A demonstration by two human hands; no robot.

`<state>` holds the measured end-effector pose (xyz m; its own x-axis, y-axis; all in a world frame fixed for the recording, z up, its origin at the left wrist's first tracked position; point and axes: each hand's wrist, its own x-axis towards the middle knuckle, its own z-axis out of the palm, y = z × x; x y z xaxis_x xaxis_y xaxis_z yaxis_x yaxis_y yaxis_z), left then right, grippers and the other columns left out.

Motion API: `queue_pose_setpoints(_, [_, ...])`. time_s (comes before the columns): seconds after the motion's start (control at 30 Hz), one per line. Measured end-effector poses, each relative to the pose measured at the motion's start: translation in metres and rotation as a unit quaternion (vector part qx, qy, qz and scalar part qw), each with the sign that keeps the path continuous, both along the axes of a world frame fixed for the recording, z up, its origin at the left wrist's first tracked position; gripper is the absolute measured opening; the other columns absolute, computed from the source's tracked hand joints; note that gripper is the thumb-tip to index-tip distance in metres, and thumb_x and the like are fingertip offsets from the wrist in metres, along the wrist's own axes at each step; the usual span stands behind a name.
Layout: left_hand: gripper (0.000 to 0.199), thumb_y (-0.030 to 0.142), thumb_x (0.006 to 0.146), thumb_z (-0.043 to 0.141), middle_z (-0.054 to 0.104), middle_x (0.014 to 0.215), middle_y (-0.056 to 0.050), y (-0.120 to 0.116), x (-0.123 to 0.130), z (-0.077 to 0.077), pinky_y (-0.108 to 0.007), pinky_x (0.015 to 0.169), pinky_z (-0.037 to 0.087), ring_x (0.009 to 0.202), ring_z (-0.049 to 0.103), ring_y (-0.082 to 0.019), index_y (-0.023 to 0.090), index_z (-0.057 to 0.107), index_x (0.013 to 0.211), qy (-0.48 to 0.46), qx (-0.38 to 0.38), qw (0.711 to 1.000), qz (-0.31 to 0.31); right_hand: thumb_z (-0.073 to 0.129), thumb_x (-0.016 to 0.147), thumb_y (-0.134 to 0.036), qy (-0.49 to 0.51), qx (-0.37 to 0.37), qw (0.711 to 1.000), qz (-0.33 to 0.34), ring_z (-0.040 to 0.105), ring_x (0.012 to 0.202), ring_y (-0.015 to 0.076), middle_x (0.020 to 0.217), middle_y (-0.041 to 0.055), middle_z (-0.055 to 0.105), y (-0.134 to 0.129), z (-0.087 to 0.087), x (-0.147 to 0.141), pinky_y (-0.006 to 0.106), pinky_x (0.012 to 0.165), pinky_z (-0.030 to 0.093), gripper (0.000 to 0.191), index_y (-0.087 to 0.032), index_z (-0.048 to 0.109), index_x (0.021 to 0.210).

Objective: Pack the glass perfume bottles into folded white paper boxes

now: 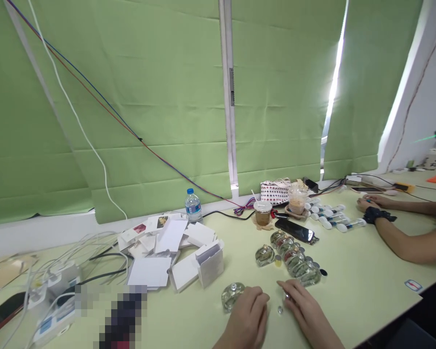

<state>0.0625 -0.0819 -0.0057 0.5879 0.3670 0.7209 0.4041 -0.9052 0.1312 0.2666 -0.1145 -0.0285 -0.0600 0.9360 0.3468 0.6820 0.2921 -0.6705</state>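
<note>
My left hand (247, 315) rests on the table, its fingers curled together and pointing right. What is inside them, if anything, is hidden. Just beyond it, partly covered, stands a rounded clear glass bottle (232, 295) with a metal neck. My right hand (305, 308) has its fingers bent around a small shiny piece (287, 294), mostly hidden. Between the hands lies a small silvery part (280, 309). Past my right hand, several similar glass bottles (294, 259) stand in a row, with another bottle (265, 255) and a small yellowish cap (278, 261) beside them.
White boxes and papers (148, 272) are heaped left of centre. A water bottle (193, 206), a drink cup (263, 213) and a black phone (294, 230) lie behind. Tubes with white caps (334, 217) sit near another person's arms (396, 232). Cables and a power strip (54, 317) occupy the left.
</note>
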Motion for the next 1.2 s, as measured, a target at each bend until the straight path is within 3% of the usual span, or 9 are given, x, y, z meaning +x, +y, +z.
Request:
queue_pose_setpoints(0.2, [0.048,0.003,0.079,0.052,0.058,0.100,-0.010,0.002,-0.045,0.001,-0.036,0.083,0.051,0.094,0.058,-0.022,0.021,0.041,0.122,-0.063,0.023,0.998,0.008,0.035,0.094,-0.024,-0.081,0.092,0.991,-0.056,0.061,0.109,0.0242,0.117,0.0126,0.061,-0.008,-0.023,0.008,0.033,0.088,0.052,0.035,-0.023,0.057,0.121])
queue_pose_setpoints(0.4, [0.051,0.018,0.076,0.065,0.058,0.115,-0.010,0.010,-0.060,0.000,-0.041,0.092,0.047,0.108,0.056,-0.027,0.024,0.043,0.122,-0.100,-0.190,0.974,0.077,0.031,0.099,-0.029,-0.166,0.251,0.954,-0.008,0.070,0.087,0.0216,0.095,0.0111,0.070,-0.009,-0.045,-0.006,0.025,0.072,0.056,0.034,-0.021,0.063,0.106])
queue_pose_setpoints(0.5, [0.046,0.018,0.074,0.064,0.062,0.100,-0.005,0.008,-0.050,0.008,-0.035,0.084,0.047,0.095,0.060,-0.023,0.023,0.046,0.116,-0.152,-0.369,0.912,0.098,0.032,0.098,-0.026,-0.097,0.181,0.979,0.018,0.068,0.075,0.0182,0.084,0.0074,0.068,-0.007,-0.036,-0.020,0.023,0.066,0.054,0.034,-0.023,0.065,0.092])
queue_pose_setpoints(0.6, [0.033,0.011,0.071,0.060,0.062,0.083,0.001,0.006,-0.041,0.015,-0.028,0.073,0.044,0.079,0.059,-0.018,0.022,0.048,0.099,-0.205,-0.460,0.859,0.094,0.046,0.092,-0.028,0.097,0.051,0.993,0.045,0.066,0.074,0.0177,0.081,0.0040,0.067,-0.002,-0.010,-0.038,0.024,0.069,0.053,0.020,-0.024,0.065,0.087])
queue_pose_setpoints(0.67, [0.029,0.007,0.067,0.061,0.059,0.076,0.004,0.005,-0.039,0.016,-0.026,0.069,0.041,0.074,0.056,-0.016,0.022,0.048,0.088,-0.221,-0.479,0.846,0.084,0.060,0.083,-0.034,0.264,-0.031,0.963,0.035,0.063,0.068,0.0177,0.074,0.0021,0.066,0.006,0.010,-0.050,0.025,0.063,0.051,0.013,-0.023,0.066,0.087])
queue_pose_setpoints(0.77, [0.026,0.009,0.065,0.065,0.058,0.074,0.004,0.005,-0.039,0.013,-0.024,0.066,0.039,0.072,0.053,-0.015,0.021,0.050,0.084,-0.224,-0.487,0.841,0.071,0.074,0.070,-0.040,0.455,-0.101,0.883,0.046,0.056,0.060,0.0138,0.068,0.0002,0.062,0.023,0.034,-0.069,0.022,0.057,0.045,0.024,-0.019,0.068,0.078])
queue_pose_setpoints(0.93, [0.019,0.021,0.070,0.070,0.060,0.073,0.003,0.002,-0.040,0.010,-0.024,0.065,0.038,0.071,0.052,-0.016,0.019,0.057,0.085,-0.189,-0.494,0.848,0.036,0.083,0.062,-0.040,0.593,-0.158,0.786,0.075,0.048,0.056,0.0082,0.063,-0.0018,0.059,0.045,0.040,-0.093,0.018,0.054,0.038,0.031,-0.015,0.071,0.075])
queue_pose_setpoints(1.03, [0.020,0.023,0.069,0.071,0.062,0.075,0.003,0.002,-0.039,0.008,-0.023,0.066,0.038,0.072,0.053,-0.016,0.018,0.059,0.085,-0.184,-0.499,0.846,0.032,0.085,0.059,-0.040,0.617,-0.173,0.763,0.083,0.045,0.053,0.0064,0.062,-0.0020,0.059,0.048,0.034,-0.099,0.017,0.052,0.036,0.033,-0.014,0.071,0.074])
queue_pose_setpoints(1.2, [0.021,0.022,0.068,0.072,0.063,0.077,0.002,0.004,-0.038,0.004,-0.023,0.067,0.039,0.074,0.054,-0.017,0.018,0.060,0.085,-0.191,-0.501,0.843,0.039,0.085,0.058,-0.039,0.611,-0.183,0.765,0.087,0.043,0.053,0.0061,0.060,-0.0021,0.058,0.047,0.033,-0.097,0.017,0.052,0.035,0.032,-0.013,0.071,0.071])
